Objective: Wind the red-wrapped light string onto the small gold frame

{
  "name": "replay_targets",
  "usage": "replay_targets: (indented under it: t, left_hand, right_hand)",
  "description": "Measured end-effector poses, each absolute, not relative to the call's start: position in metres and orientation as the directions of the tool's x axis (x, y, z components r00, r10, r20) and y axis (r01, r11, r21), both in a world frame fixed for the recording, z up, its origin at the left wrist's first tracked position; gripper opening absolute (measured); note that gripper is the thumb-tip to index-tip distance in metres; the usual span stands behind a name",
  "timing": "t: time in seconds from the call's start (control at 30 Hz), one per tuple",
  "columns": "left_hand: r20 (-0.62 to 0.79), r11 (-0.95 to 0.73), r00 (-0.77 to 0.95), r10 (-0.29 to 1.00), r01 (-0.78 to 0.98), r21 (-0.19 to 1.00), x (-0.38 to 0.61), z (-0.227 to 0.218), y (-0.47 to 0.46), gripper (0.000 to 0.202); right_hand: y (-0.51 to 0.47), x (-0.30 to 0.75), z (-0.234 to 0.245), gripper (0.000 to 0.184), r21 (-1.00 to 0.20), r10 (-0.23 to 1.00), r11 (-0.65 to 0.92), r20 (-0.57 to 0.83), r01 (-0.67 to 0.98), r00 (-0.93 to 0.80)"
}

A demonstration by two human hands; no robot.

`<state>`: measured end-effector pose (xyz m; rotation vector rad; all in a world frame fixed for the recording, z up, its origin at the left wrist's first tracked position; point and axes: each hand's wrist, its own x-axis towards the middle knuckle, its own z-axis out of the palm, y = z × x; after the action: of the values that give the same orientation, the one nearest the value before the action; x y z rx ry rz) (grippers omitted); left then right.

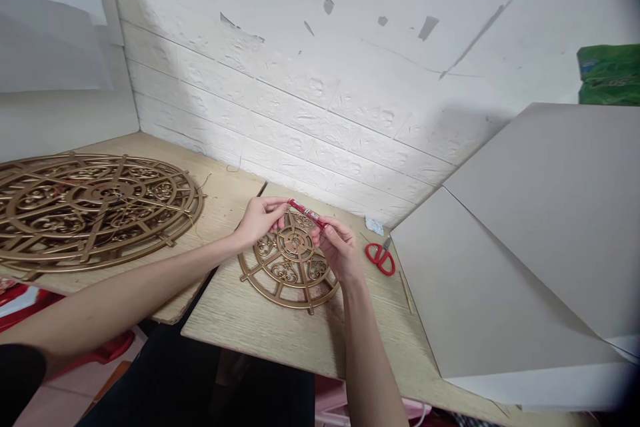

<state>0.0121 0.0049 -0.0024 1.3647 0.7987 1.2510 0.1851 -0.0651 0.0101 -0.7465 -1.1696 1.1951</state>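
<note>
Both hands hold a slim red tube with a printed label (306, 213), which could be a marker or a glue tube. My left hand (260, 220) pinches its left end, and my right hand (339, 245) grips the right end. The tube is tilted, its right end lower. Beneath the hands lies a round bronze-coloured ornamental disc (285, 272) with spokes, rings and scrollwork. My hands hide parts of its upper and right sides.
Similar larger bronze discs (100, 203) are stacked on the left, with thin wires on them. Red-handled scissors (381, 259), a thin stick (406, 292) and a crumpled blue-white scrap (374, 225) lie to the right. Large white panels (480, 280) border the right side; a white wall (310, 120) stands behind.
</note>
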Motion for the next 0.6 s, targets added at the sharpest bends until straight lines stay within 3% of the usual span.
replay_targets:
  t: [0.4,0.6]
  left_hand:
    - [0.255,-0.235,0.206,0.945,-0.119,0.965,0.0109,-0.0049,0.0069,0.032]
    - [0.339,-0.332,0.217,0.915,-0.069,0.941,0.0081,-0.0042,0.0096,0.025]
  right_hand:
    - [-0.0661,0.1842,0.0101,0.022,-0.927,0.953,0.25,0.286,-0.28,-0.096]
    - [-0.0652,0.1869,0.0045,0.026,-0.937,0.958,0.267,0.283,-0.227,-0.041]
